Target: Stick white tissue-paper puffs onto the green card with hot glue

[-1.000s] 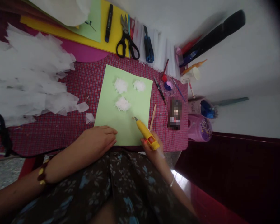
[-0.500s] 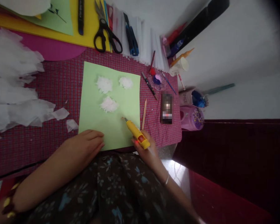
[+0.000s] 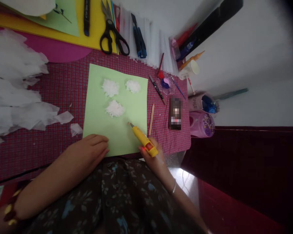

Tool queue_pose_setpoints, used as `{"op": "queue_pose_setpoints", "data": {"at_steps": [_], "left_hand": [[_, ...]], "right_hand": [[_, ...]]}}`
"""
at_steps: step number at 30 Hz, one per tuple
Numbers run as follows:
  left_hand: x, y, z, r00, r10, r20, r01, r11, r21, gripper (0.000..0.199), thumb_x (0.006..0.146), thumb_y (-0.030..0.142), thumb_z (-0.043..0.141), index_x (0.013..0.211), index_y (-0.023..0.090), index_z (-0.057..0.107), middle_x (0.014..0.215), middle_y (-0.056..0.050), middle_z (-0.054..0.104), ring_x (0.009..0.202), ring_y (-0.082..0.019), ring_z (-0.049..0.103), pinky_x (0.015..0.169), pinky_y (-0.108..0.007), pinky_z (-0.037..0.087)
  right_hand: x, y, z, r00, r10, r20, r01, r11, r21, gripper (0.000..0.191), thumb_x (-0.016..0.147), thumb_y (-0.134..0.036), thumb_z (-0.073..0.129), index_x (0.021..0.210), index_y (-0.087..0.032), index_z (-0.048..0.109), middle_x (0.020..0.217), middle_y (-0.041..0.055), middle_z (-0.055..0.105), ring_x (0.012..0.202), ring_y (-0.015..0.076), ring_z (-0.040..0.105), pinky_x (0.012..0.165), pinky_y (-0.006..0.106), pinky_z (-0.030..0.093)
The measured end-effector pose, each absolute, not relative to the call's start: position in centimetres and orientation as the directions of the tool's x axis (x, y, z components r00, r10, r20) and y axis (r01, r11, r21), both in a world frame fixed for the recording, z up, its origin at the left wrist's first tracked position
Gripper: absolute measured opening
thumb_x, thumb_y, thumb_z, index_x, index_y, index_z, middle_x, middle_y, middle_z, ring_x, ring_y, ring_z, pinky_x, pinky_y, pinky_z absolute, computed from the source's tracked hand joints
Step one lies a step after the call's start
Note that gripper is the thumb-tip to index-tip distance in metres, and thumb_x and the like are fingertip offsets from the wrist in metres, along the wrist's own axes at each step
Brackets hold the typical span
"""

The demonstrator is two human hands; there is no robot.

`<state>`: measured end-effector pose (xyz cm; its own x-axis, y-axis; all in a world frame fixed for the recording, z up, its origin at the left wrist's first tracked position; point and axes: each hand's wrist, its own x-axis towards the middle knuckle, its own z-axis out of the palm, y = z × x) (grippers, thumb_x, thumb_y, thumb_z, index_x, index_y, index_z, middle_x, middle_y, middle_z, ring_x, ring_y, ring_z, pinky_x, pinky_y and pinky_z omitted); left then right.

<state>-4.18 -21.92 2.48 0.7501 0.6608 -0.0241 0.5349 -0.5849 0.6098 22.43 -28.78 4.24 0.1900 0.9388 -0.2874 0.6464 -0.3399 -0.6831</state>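
Note:
On the checked tablecloth lies a light green sheet of paper (image 3: 117, 139), bearing three white ruffled paper tufts: one upper left (image 3: 110, 87), one upper right (image 3: 133, 86) and one lower (image 3: 115, 108). My left hand (image 3: 94, 148) rests flat over the sheet's lower left corner, fingers stretched out and holding nothing. A yellow glue gun (image 3: 142, 138) is gripped in my right hand (image 3: 157, 159). Its nozzle points up and left over the sheet, below and right of the lower tuft. A small red light glows by my fingers.
White tissue pieces (image 3: 19, 97) are heaped on the left. Scissors (image 3: 110, 35), a cutter (image 3: 138, 40) and a marker (image 3: 87, 18) lie at the back. To the right are a wooden stick (image 3: 151, 119), a pen (image 3: 157, 88), a paint palette (image 3: 169, 89) and a phone (image 3: 175, 112).
The whole view has shifted slightly, so things appear a little further right. My left hand stays on the sheet, and the glue gun keeps nearly the same place over it.

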Motion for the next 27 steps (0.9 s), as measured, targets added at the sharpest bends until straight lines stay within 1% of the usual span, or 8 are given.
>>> {"op": "queue_pose_setpoints", "data": {"at_steps": [3, 6, 10, 12, 14, 18, 22, 27], "left_hand": [[-4.1, -22.1, 2.4, 0.746, 0.666, -0.015, 0.539, -0.59, 0.601, 0.037, 0.104, 0.029, 0.037, 0.095, 0.017, 0.07, 0.108, -0.009, 0.071, 0.101, -0.022, 0.065, 0.089, -0.038, 0.056], [-3.9, -22.2, 2.7, 0.746, 0.666, -0.01, 0.54, -0.595, 0.596, 0.036, 0.104, 0.027, 0.037, 0.094, 0.016, 0.07, 0.105, -0.01, 0.07, 0.1, -0.023, 0.064, 0.089, -0.039, 0.056], [-3.7, -22.1, 3.4, 0.754, 0.656, -0.017, 0.535, -0.6, 0.595, 0.035, 0.103, 0.024, 0.039, 0.094, 0.014, 0.071, 0.104, -0.01, 0.07, 0.097, -0.023, 0.065, 0.087, -0.039, 0.056], [-3.7, -22.1, 3.7, 0.77, 0.638, -0.012, 0.532, -0.631, 0.565, 0.034, 0.102, 0.02, 0.04, 0.092, 0.014, 0.072, 0.103, -0.011, 0.07, 0.094, -0.024, 0.065, 0.085, -0.04, 0.057], [-3.8, -22.2, 3.9, 0.787, 0.617, 0.007, 0.524, -0.673, 0.522, 0.034, 0.1, 0.016, 0.041, 0.087, 0.014, 0.073, 0.103, -0.012, 0.071, 0.094, -0.025, 0.065, 0.085, -0.04, 0.057], [-4.0, -22.5, 3.9, 0.788, 0.613, 0.057, 0.514, -0.707, 0.485, 0.033, 0.099, 0.014, 0.042, 0.087, 0.014, 0.073, 0.109, -0.013, 0.071, 0.101, -0.025, 0.065, 0.089, -0.04, 0.056], [-4.2, -22.8, 3.8, 0.772, 0.633, 0.063, 0.528, -0.693, 0.492, 0.032, 0.099, 0.016, 0.043, 0.09, 0.013, 0.074, 0.113, -0.014, 0.071, 0.104, -0.026, 0.065, 0.092, -0.042, 0.056], [-4.4, -23.2, 3.5, 0.75, 0.658, 0.066, 0.535, -0.663, 0.524, 0.032, 0.101, 0.02, 0.042, 0.096, 0.013, 0.073, 0.118, -0.014, 0.07, 0.108, -0.027, 0.064, 0.094, -0.045, 0.057]], "right_hand": [[22.5, -29.0, 4.1, 0.199, 0.933, -0.301, 0.657, -0.355, -0.666, 0.022, 0.085, -0.038, 0.065, 0.076, -0.023, 0.051, 0.069, -0.0025, 0.058, 0.061, 0.0144, 0.053, 0.057, 0.027, 0.038], [22.6, -29.1, 4.0, 0.193, 0.935, -0.297, 0.636, -0.35, -0.688, 0.024, 0.085, -0.039, 0.066, 0.076, -0.023, 0.05, 0.066, -0.0038, 0.054, 0.059, 0.0138, 0.051, 0.055, 0.027, 0.037], [22.6, -29.0, 3.8, 0.147, 0.952, -0.268, 0.596, -0.301, -0.744, 0.016, 0.087, -0.036, 0.065, 0.091, -0.022, 0.059, 0.082, 0.0008, 0.063, 0.072, 0.0166, 0.061, 0.066, 0.029, 0.047], [22.7, -29.0, 3.7, 0.143, 0.96, -0.243, 0.586, -0.28, -0.761, 0.018, 0.087, -0.034, 0.064, 0.099, -0.022, 0.06, 0.092, 0.0035, 0.067, 0.081, 0.0186, 0.065, 0.072, 0.03, 0.051], [22.7, -28.9, 3.7, 0.144, 0.964, -0.223, 0.583, -0.264, -0.768, 0.019, 0.088, -0.035, 0.064, 0.102, -0.022, 0.061, 0.097, 0.0047, 0.068, 0.085, 0.0197, 0.066, 0.074, 0.031, 0.052], [22.9, -28.4, 3.8, 0.104, 0.969, -0.223, 0.597, -0.24, -0.765, 0.015, 0.089, -0.036, 0.064, 0.097, -0.023, 0.061, 0.095, 0.0042, 0.068, 0.084, 0.0199, 0.065, 0.073, 0.031, 0.052], [22.9, -27.6, 4.1, 0.092, 0.971, -0.219, 0.619, -0.228, -0.751, 0.016, 0.088, -0.037, 0.065, 0.096, -0.023, 0.061, 0.094, 0.0037, 0.068, 0.082, 0.0199, 0.065, 0.071, 0.031, 0.051], [23.3, -27.4, 4.1, 0.107, 0.978, -0.18, 0.624, -0.207, -0.754, 0.017, 0.087, -0.036, 0.064, 0.097, -0.023, 0.061, 0.095, 0.0043, 0.068, 0.084, 0.0205, 0.065, 0.075, 0.033, 0.052]]}}
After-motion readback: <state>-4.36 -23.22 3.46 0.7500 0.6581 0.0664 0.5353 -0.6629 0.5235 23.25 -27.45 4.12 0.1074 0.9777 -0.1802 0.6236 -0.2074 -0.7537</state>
